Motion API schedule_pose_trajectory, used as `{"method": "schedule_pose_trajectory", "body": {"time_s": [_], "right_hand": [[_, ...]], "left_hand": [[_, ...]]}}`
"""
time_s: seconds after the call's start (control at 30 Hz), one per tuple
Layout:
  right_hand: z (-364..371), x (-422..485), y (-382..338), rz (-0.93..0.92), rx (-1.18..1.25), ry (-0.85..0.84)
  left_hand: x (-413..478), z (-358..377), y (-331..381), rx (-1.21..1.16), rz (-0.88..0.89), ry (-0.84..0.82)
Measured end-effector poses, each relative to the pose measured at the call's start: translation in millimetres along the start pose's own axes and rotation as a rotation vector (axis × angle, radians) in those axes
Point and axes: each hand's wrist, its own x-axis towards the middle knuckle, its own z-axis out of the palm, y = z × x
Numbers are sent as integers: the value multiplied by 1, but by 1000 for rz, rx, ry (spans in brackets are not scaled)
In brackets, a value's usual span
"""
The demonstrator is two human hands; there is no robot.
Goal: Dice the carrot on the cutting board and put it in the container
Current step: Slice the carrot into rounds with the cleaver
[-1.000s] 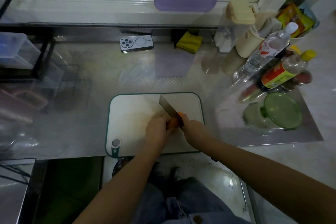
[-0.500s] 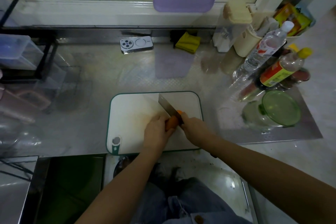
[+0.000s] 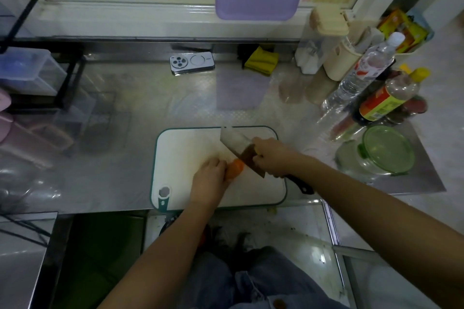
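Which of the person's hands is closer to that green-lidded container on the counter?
Right. The right hand grips the knife at the right side of the cutting board, directly left of the green-lidded container. The left hand holds the carrot farther left, mid-board.

Head view, looking down on a steel worktop [image 3: 120, 138]. A white cutting board [image 3: 180, 155] with a green rim lies at the near edge. The left hand [image 3: 209, 180] holds an orange carrot [image 3: 235, 167] against the board. The right hand [image 3: 272, 157] grips the handle of a cleaver [image 3: 234, 142], whose broad blade is tilted just beside the carrot's exposed end. A glass container [image 3: 351, 158] with a green lid stands right of the board, bottles [image 3: 364, 73] behind it; a phone [image 3: 192, 63] and a yellow cloth [image 3: 261, 61] lie at the rear.
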Motion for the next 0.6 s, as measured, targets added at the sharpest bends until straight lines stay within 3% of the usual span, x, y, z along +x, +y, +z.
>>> {"method": "schedule_pose_trajectory", "body": {"time_s": [0.2,0.6], "right_hand": [[13,-8,2,-87,12,203],[48,-15,9,-92,-66,194]], "left_hand": [[-2,-2,5,-185,-92,49],[0,3,5,-185,-129,40]]}}
